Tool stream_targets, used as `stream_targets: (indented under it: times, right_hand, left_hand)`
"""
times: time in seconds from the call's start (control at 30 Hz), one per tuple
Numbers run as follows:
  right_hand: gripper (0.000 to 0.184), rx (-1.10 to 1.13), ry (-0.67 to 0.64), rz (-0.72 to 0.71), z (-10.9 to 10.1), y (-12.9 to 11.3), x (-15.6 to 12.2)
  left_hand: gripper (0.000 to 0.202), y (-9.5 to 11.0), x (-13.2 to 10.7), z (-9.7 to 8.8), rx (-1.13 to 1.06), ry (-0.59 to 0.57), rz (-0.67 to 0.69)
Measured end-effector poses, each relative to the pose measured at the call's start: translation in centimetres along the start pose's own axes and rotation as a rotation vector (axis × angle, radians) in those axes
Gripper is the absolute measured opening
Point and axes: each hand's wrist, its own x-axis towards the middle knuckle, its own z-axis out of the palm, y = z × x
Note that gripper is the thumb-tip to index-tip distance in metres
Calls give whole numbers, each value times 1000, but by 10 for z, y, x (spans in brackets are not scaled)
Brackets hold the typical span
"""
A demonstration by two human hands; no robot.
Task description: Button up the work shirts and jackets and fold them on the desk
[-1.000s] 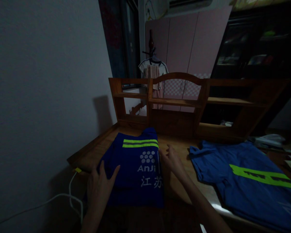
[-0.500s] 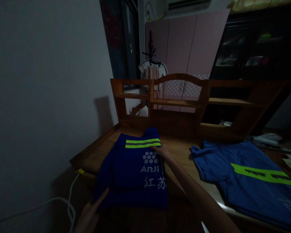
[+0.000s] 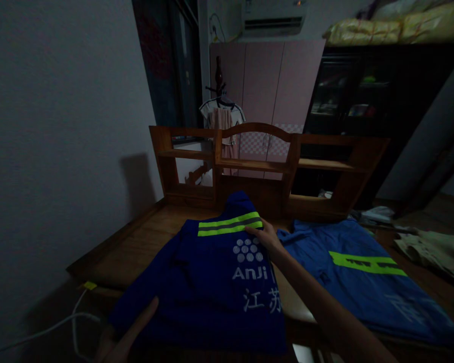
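Note:
A dark blue work jacket with a yellow-green reflective band, white "AnJi" lettering and a dot logo is held up in front of me. My right hand pinches its right edge beside the band, thumb on top and the other fingers partly behind the cloth. At the lower left, my left hand grips the jacket's left side, one digit lying over the fabric and the rest hidden in shadow. The collar end points away from me.
A lighter blue work shirt with a similar band lies to the right on the wooden desk. Behind stands a wooden shelf rack. A white cable runs along the left wall. Pale folded cloth lies at far right.
The jacket has spread wider, its left side pulled left and down with my left hand. My right hand still grips the right edge. The camera view has tilted up and turned right.

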Motion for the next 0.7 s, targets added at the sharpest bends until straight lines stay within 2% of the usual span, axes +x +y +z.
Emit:
stream_targets:
  times: [0.1, 0.2, 0.27, 0.33, 0.4, 0.5, 0.53, 0.6, 0.7]
  right_hand:
    - [45, -6, 93, -45, -72, -43, -4]
    - [47, -55, 215, -65, -155, -92, -13]
    - [49, -145, 277, -49, -215, -115, -21]
    - [49, -235, 376, -70, -275, -123, -25]
    - [47, -329, 443, -28, -331, -110, -27]
    - [41, -496, 469, 119, -394, -54, -31]
    - [37, -565, 411, 202, -407, -31, -34]
    - [35, -599, 291, 218, -422, 14, -43]
    - [42, -624, 294, 228, -426, 62, -54]
  left_hand:
    - [49, 37, -12, 28, -12, -150, 125]
    - [47, 98, -40, 62, -59, -277, 268]
    - [48, 139, -62, 88, -92, -446, 260]
    - [50, 170, -84, 119, -130, -658, 158]
    - [49, 184, -105, 156, -158, -814, 115]
    - [46, 173, -139, 216, -174, -1092, 29]
    - [43, 165, -151, 235, -144, -1168, -3]
    - [39, 148, -171, 265, -49, -1265, -48]
    - [34, 135, -188, 285, 153, -1167, 68]
